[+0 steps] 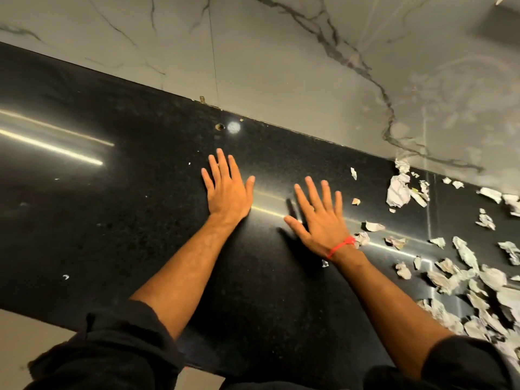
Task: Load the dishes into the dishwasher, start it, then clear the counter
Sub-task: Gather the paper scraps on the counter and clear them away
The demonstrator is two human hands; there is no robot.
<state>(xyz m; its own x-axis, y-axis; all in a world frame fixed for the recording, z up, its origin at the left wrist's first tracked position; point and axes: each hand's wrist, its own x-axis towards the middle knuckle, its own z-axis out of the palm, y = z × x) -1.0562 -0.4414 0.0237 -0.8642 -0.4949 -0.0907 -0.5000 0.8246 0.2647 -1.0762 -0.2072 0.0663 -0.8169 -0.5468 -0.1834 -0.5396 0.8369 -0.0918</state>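
A black polished counter [118, 192] stretches across the view. My left hand [227, 188] lies flat on it, palm down, fingers spread, holding nothing. My right hand [319, 218], with a red thread at the wrist, hovers just above or on the counter to its right, fingers spread and empty. Several torn and crumpled paper scraps [461, 280] litter the counter's right side, starting just right of my right wrist. A bigger crumpled paper wad [398, 191] sits near the wall. No dishes or dishwasher are in view.
A marble-patterned wall [281, 52] backs the counter. A small hole [219, 126] and a pale round spot sit in the counter near the wall. A few tiny white specks lie on the counter's left part. The counter's front edge runs along the bottom left.
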